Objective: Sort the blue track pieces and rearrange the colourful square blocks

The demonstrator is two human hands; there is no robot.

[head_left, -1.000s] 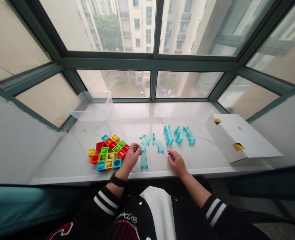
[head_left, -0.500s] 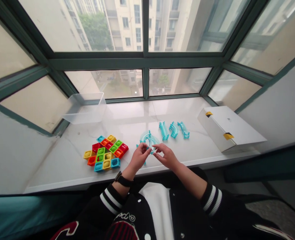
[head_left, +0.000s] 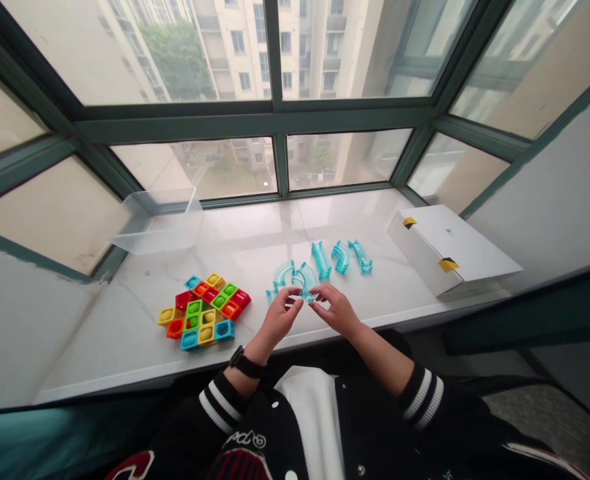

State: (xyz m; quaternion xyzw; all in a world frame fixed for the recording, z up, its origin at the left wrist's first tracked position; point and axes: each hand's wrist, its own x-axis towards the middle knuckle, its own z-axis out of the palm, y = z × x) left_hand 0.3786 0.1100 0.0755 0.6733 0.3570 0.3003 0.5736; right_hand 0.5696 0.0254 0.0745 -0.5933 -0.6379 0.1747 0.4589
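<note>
Clear blue curved track pieces (head_left: 283, 272) lie joined in an arc on the white sill. My left hand (head_left: 283, 313) is closed at the near side of this arc, thumb and fingers at a curved track piece (head_left: 305, 277). My right hand (head_left: 335, 308) pinches the same piece from the right, close to its near end. The fingertips partly cover where the pieces meet. Just beyond my hands are a straight track piece (head_left: 321, 260), a curved one (head_left: 341, 257) and another with a bent end (head_left: 361, 257), all loose.
Left of my hands lies a cluster of red, yellow, green, orange and blue square blocks (head_left: 207, 317). A clear plastic bin (head_left: 159, 223) stands at the back left, a white box (head_left: 455, 247) at the right. Green-framed windows (head_left: 279, 120) border the sill (head_left: 125, 333).
My fingers have shifted slightly on the curved piece, and more of its near end shows between them. The whole view has turned a little to the right.
</note>
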